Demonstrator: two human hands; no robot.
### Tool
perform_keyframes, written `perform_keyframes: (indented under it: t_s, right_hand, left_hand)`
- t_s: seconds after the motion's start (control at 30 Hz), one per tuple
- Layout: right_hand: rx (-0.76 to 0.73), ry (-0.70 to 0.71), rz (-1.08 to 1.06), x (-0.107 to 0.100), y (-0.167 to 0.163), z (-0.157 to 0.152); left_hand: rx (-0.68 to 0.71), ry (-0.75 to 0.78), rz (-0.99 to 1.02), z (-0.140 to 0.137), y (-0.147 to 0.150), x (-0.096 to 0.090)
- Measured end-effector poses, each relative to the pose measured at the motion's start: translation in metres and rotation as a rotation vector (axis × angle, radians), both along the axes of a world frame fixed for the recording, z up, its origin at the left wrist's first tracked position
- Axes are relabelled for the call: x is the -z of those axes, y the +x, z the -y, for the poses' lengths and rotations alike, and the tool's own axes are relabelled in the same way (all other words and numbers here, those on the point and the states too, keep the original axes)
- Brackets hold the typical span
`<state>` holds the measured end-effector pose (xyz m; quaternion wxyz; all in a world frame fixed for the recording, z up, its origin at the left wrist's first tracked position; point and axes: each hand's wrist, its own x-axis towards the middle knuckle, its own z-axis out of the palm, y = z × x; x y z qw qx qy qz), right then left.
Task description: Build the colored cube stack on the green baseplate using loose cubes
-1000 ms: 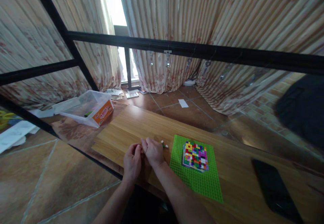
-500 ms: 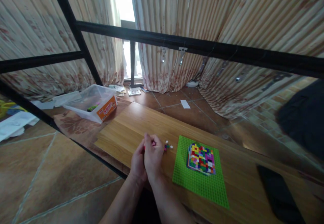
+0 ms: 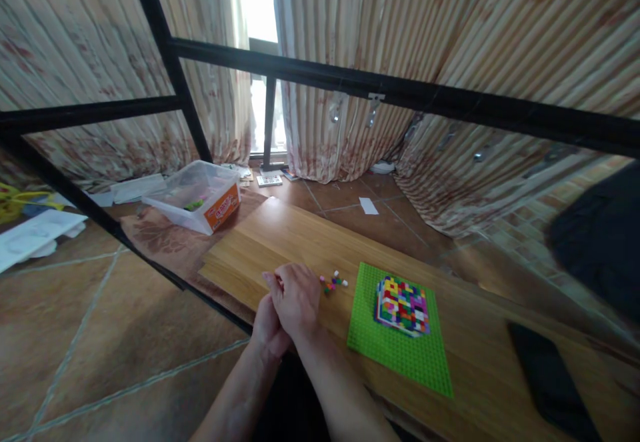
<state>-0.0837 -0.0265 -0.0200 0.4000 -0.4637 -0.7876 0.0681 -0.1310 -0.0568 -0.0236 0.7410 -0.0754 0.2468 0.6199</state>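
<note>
My right hand point(image 3: 299, 301) lies over my left hand point(image 3: 268, 327) near the front edge of the wooden table point(image 3: 253, 237). Both are closed against each other, and the space between the palms is hidden. Right beside the right hand's fingers, several tiny loose building bricks point(image 3: 334, 283) in white, pink, green and orange are scattered. Further right is a green baseplate point(image 3: 373, 349). On it stands a low block of many-coloured bricks point(image 3: 403, 306), with white layers showing along its side.
A dark phone-like slab point(image 3: 547, 379) lies at the table's right. On the brown cloth to the left sits a clear plastic bin point(image 3: 193, 192) with an orange label. A black metal frame point(image 3: 300, 69) crosses in front of the curtains. Papers lie on the tiled floor.
My right hand has rolled over the left, covering the pink and red bits that showed between them. More of the loose bricks is visible. The whole view has shifted slightly.
</note>
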Motion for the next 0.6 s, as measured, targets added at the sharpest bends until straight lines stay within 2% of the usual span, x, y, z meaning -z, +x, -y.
perform_keyframes:
  t_s: [0.07, 0.13, 0.23, 0.3, 0.37, 0.5, 0.6]
  right_hand:
    - [-0.007, 0.004, 0.025, -0.005, 0.003, 0.002]
    - [0.011, -0.014, -0.060, -0.008, 0.013, 0.004]
    - [0.153, -0.030, -0.203, -0.004, 0.040, 0.000]
    - [0.299, -0.054, -0.142, 0.009, 0.059, -0.005]
    - [0.371, -0.109, -0.026, 0.025, 0.071, -0.010]
    - [0.352, -0.205, 0.148, 0.052, 0.066, -0.013]
    - [0.302, -0.201, 0.226, 0.059, 0.053, -0.012]
  left_hand:
    - [0.023, -0.031, 0.042, 0.003, 0.001, 0.000]
    - [0.014, -0.090, 0.068, 0.005, 0.000, 0.000]
    - [-0.103, -0.209, 0.076, 0.010, -0.005, -0.001]
    - [-0.176, -0.255, 0.064, 0.016, -0.010, -0.003]
    - [-0.195, -0.275, 0.051, 0.024, -0.016, -0.005]
    - [-0.192, -0.285, 0.032, 0.036, -0.028, -0.007]
    - [-0.190, -0.256, 0.007, 0.040, -0.034, -0.008]
